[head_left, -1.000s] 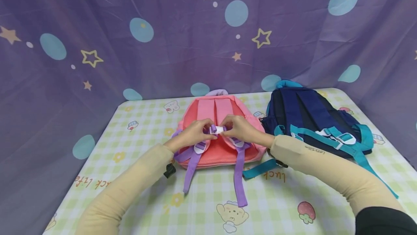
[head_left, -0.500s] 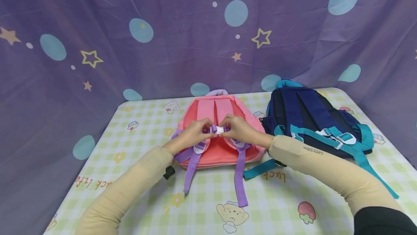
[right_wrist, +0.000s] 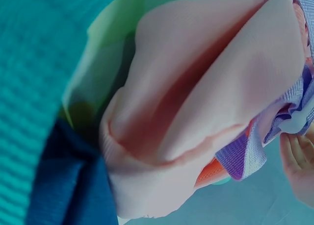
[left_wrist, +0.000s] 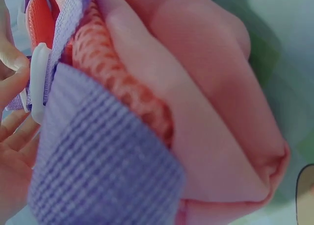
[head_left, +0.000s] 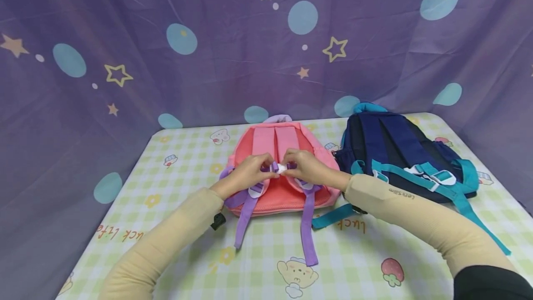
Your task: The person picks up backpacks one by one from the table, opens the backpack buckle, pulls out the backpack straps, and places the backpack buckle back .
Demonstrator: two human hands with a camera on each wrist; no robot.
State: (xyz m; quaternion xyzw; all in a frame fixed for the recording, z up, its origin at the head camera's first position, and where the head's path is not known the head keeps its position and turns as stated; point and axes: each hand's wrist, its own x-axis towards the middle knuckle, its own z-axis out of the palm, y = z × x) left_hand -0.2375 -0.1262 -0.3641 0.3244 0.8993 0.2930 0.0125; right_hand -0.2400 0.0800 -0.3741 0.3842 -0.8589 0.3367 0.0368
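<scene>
A pink child's backpack (head_left: 279, 201) lies on the table with its back panel and shoulder straps up. Over its middle, in the head view, both hands meet at a small white plastic buckle (head_left: 281, 168) on purple webbing. From the left, my left hand (head_left: 248, 174) pinches it between thumb and fingers; my right hand (head_left: 307, 168) pinches it from the right. Fingertips cover much of the buckle. Two purple strap ends (head_left: 307, 237) hang toward the front. In the left wrist view, purple webbing (left_wrist: 108, 156) and a white plastic strap fitting (left_wrist: 39, 83) partly cover the hand.
Close on the right lies a navy backpack (head_left: 385, 138) with teal straps (head_left: 462, 198), one teal end reaching toward the pink bag's lower corner. A black strap end (head_left: 218, 221) rests beside the left wrist. Behind the checkered tabletop (head_left: 187, 263) hangs a purple curtain (head_left: 233, 59).
Both hands stay in place over the pink backpack, their fingers shifting only slightly. A little less of the white buckle shows between them. The bags have not moved.
</scene>
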